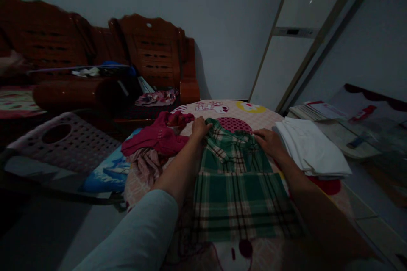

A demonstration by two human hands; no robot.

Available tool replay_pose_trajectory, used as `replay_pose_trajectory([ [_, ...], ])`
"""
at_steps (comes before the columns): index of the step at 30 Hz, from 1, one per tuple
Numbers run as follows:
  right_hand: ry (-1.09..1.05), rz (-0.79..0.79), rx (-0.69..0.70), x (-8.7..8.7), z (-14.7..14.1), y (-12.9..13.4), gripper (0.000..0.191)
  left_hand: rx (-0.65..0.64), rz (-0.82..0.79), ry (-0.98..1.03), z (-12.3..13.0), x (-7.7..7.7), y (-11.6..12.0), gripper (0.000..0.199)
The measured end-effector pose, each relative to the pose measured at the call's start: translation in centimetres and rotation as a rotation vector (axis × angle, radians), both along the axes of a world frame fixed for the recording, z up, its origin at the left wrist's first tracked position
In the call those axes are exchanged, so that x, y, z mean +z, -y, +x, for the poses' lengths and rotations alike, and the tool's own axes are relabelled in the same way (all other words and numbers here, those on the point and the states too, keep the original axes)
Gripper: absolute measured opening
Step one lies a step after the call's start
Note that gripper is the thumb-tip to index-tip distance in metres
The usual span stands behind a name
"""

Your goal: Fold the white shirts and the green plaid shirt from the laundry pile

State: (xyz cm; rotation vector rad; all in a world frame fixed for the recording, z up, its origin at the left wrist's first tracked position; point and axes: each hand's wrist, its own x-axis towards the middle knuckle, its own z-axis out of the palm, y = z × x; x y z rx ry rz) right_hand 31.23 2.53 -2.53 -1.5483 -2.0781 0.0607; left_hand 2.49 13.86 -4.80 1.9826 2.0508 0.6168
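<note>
A green plaid garment (237, 194), which looks like a dress or skirt, lies spread out before me, its far end gathered and wrinkled. At its far left corner, my left hand (200, 128) is closed on the cloth. My right hand (269, 140) pinches the far right edge, fingers pointing inward. Left of the garment is a heap with a magenta garment (155, 137) and a dusty-pink crumpled cloth (146, 165). A folded white stack of cloth (313, 146) lies to the right, beside my right forearm.
Everything lies on a round table with a pink patterned cover (219, 108). A woven chair (66, 142) with a blue cushion (110, 173) stands left. Behind are wooden seats (152, 51); another person's hand (12, 63) shows far left. Papers (321, 112) lie at right, near a tall white cabinet-like unit (276, 63).
</note>
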Motion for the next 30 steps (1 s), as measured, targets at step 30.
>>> replay_pose_trajectory([
  [30, 0.105, -0.166, 0.285, -4.3, 2.5, -6.5, 0.028, -0.260, 0.030, 0.118, -1.2, -1.5, -3.5, 0.037],
])
